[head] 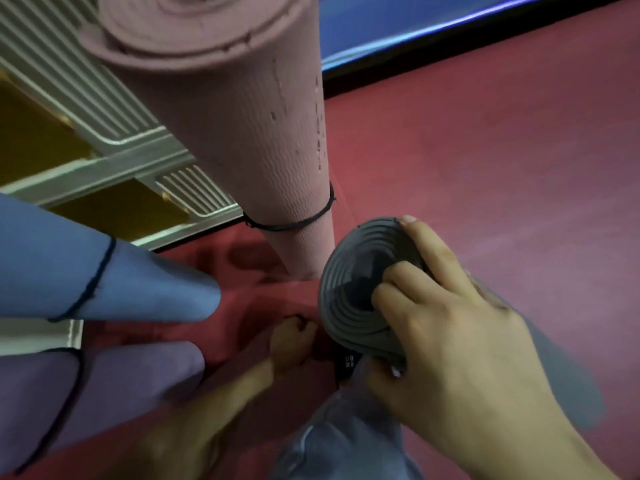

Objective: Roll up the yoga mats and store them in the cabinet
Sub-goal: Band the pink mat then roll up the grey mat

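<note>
A rolled grey yoga mat [353, 282] stands on end in front of me, its spiral end facing up. My right hand [446, 327] grips its top end, fingers curled over the rim and into the core. Lower down, my left hand [292, 341] is curled in a fist beside the roll near the floor, seemingly pinching a thin dark cord; what it holds is hard to tell. A rolled pink mat [239, 109] tied with a black cord stands upright just behind. A rolled blue mat [104, 271] and a rolled purple mat [97, 386], both tied, lean in from the left.
The floor is red carpet [485, 168]. A white cabinet [114, 157] with ribbed panels and yellowish openings stands at the left behind the mats. A blue mat or pad [398, 26] lies at the far right top. My grey trouser leg [346, 438] is below the grey roll.
</note>
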{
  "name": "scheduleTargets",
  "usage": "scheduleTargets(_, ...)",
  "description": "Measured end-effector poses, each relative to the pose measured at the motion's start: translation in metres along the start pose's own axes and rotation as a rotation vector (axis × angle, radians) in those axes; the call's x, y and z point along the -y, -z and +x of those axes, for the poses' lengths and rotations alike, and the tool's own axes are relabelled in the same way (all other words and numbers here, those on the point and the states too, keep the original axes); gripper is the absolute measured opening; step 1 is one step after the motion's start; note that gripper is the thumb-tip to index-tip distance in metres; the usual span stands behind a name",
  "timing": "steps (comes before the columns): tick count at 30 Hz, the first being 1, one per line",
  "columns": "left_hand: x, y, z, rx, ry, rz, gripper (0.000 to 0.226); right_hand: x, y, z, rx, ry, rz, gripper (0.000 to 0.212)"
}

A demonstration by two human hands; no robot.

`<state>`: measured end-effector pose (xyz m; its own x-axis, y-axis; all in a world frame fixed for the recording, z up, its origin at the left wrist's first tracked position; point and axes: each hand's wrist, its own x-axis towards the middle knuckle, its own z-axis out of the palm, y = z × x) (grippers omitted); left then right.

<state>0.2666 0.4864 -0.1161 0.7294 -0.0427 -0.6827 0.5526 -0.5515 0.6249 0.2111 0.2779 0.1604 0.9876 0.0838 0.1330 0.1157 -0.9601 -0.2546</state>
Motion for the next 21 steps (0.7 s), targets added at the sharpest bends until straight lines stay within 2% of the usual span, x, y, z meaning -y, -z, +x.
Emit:
scheduleTargets(3, -0.076, 0.015, -0.044, 0.028, -0.146, -0.053, 0.030, -0.007, 0.020, -0.010, -0.042, -0.059, -0.058, 0.042)
scheduleTargets(6, -0.148, 0.040, -0.121, 0.055, -0.426, -0.217, 0.028, -0.010, 0.046, -0.041, -0.107, -0.109, -0.085, 0.038)
scheduleTargets(8, -0.193, 0.057, -0.186, 0.188, -0.565, -0.232, 0.032, -0.010, 0.063, -0.067, -0.162, -0.145, -0.071, 0.036)
scheduleTargets(9, -0.210, 0.062, -0.217, 0.291, -0.639, -0.180, 0.038, -0.008, 0.074, -0.081, -0.189, -0.157, -0.053, 0.033)
scheduleTargets(11, -0.233, 0.066, -0.276, 0.429, -0.798, 0.030, 0.033, -0.005, 0.100, -0.114, -0.242, -0.174, -0.005, 0.033)
scheduleTargets(16, -0.245, 0.040, -0.390, 0.627, -1.112, 0.386, 0.035, 0.003, 0.154, -0.214, -0.425, -0.327, 0.056, 0.038)
scheduleTargets(19, -0.226, 0.008, -0.426, 0.660, -1.269, 0.500, 0.028, 0.015, 0.145, -0.264, -0.450, -0.406, 0.163, 0.041)
scheduleTargets(21, -0.212, -0.013, -0.436, 0.575, -1.457, 0.590, 0.024, 0.021, 0.132, -0.288, -0.466, -0.420, 0.202, 0.038)
